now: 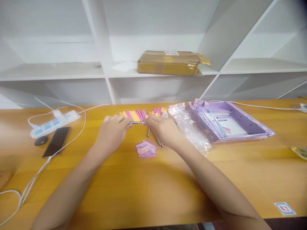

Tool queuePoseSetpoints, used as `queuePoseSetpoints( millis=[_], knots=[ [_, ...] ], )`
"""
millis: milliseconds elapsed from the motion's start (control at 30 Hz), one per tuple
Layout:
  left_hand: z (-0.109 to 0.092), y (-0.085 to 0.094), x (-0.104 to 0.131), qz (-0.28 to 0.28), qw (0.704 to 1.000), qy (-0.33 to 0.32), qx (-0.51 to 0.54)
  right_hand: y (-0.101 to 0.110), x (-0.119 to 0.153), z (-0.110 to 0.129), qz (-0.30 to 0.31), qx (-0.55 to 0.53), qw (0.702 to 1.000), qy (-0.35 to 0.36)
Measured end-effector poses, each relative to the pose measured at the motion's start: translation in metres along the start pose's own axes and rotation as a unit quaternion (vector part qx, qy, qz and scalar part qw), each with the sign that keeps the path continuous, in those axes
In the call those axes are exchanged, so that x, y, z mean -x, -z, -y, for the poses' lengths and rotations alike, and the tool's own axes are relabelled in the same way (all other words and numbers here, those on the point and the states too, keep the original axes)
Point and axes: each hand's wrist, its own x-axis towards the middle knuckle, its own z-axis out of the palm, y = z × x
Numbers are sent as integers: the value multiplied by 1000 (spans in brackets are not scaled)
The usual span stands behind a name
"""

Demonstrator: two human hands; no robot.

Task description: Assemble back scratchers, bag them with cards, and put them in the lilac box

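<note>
My left hand [114, 129] and my right hand [163, 127] are closed on opposite ends of a thin silver rod [137, 122] with light blue at its ends. It is held level, just above the table. Behind my fingers lies a row of yellow, pink and purple tubes [135, 115]. Several small hand-shaped pieces [157, 111] in pink, yellow and blue lie behind my right hand, partly hidden by it. More metal rods [148, 132] rest on the table beneath that hand. Nearer me is a small fanned pile of pink-purple cards [145, 149].
A clear plastic bag [188, 126] lies right of my right hand, against an open purple box [243, 137] holding wrapped pieces. At left are a power strip [56, 123], a phone [57, 142] and loose white cables. A taped carton [168, 64] sits on the shelf behind.
</note>
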Motion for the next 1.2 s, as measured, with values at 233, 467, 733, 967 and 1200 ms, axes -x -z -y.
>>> queuePoseSetpoints(
  millis=[233, 467, 733, 967, 1200],
  knots=[
    [-4, -8, 4, 16, 998, 10, 59, -2, -1, -5, -24, 22, 999, 42],
    [-2, -6, 5, 4, 998, -14, 60, 1, 0, -7, -33, 22, 997, 73],
    [5, 0, 5, 10, 997, -43, 62, 3, 0, -14, -70, 66, 986, 134],
    [13, -2, 4, -22, 997, -53, 61, 3, -1, -19, -106, 76, 978, 163],
    [43, -12, -3, -14, 996, -48, 77, 8, 2, -40, 14, -8, 998, 63]
  ],
)
